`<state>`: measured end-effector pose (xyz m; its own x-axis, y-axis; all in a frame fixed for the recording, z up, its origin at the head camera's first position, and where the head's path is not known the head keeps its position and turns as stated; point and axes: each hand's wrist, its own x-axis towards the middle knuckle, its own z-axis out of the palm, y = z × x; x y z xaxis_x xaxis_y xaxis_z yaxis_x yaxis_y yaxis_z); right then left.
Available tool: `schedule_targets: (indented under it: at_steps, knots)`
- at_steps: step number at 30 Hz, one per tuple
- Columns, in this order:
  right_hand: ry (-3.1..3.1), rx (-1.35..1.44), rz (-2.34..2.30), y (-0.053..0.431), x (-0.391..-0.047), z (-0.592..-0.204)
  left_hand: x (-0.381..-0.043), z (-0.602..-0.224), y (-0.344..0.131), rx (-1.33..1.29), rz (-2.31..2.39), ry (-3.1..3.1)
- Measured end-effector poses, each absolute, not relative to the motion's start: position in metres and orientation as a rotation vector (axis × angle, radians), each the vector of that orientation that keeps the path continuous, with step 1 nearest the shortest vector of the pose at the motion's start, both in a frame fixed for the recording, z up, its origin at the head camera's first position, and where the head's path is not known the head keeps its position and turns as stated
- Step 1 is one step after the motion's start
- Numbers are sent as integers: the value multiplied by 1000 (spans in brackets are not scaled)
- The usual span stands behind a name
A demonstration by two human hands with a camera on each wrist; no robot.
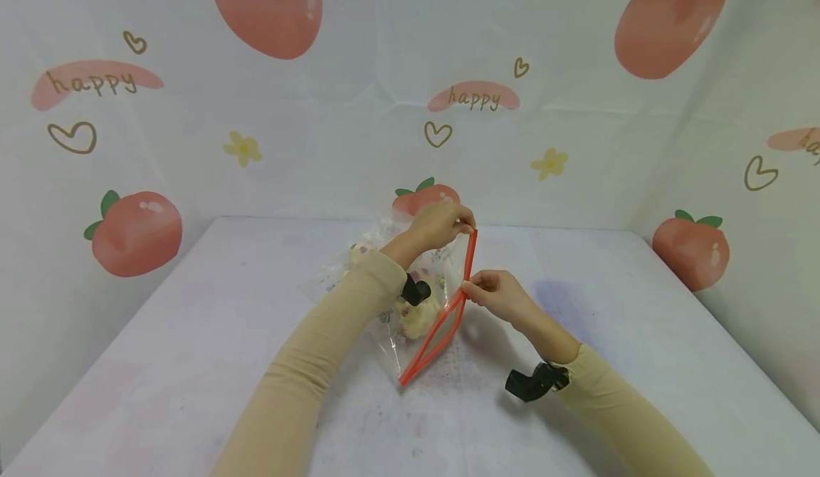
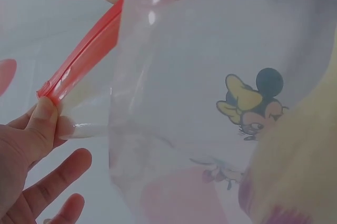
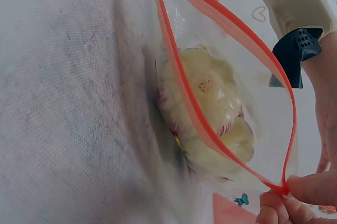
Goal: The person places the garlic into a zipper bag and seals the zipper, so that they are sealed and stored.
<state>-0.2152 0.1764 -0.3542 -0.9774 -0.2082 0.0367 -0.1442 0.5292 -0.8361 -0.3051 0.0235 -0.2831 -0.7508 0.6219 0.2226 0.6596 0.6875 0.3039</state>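
Observation:
A clear zip bag with a red zip edge lies on its side on the table, holding several garlic bulbs. With thumb and finger, my left hand pinches the far end of the zip; its other fingers are spread in the left wrist view. Partway along that edge, my right hand pinches both zip strips together. Between the right hand and the near corner the strips stand apart, and a garlic bulb shows through the gap in the right wrist view. A cartoon print marks the film.
The table has a pale cloth with a bluish stain right of the hands. A white curtain printed with fruit and hearts stands behind and at both sides. Black wrist cameras are worn on both arms.

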Motion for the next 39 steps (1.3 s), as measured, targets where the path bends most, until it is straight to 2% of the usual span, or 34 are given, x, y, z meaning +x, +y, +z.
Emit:
schedule_targets:
  at_steps: [39]
  knots:
    - [2607, -395, -1401, 169, -203, -365, -305, -280, 20, -1007, -575, -2762]
